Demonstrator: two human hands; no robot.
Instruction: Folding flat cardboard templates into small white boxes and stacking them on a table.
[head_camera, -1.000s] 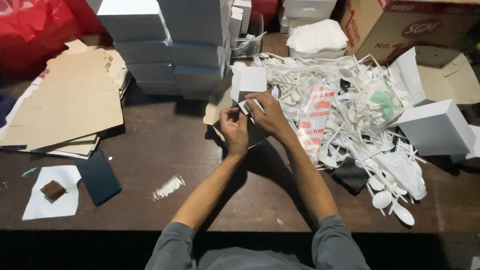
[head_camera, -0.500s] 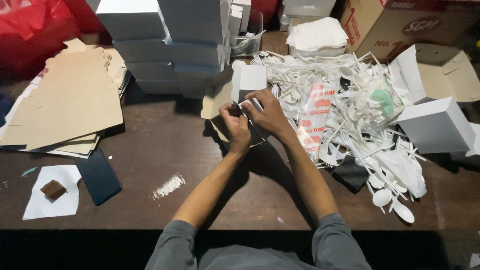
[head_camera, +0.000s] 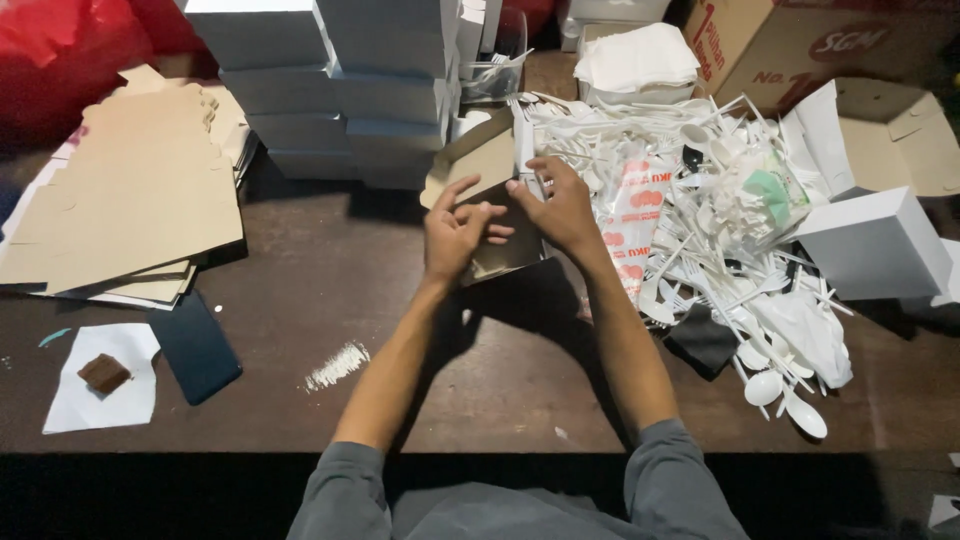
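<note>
Cardboard box blank (head_camera: 478, 165), left hand (head_camera: 452, 238) fingers spread on it, right hand (head_camera: 562, 208) pinching its edge

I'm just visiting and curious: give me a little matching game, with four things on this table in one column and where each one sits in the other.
Things:
1. plastic spoons
2. stack of white boxes
3. flat cardboard sheets
4. brown piece on white paper

Places:
A. near left corner
B. right of the hands
C. far side, centre
D. left side, piled flat

Pairs: 1-B, 2-C, 3-D, 4-A
</note>
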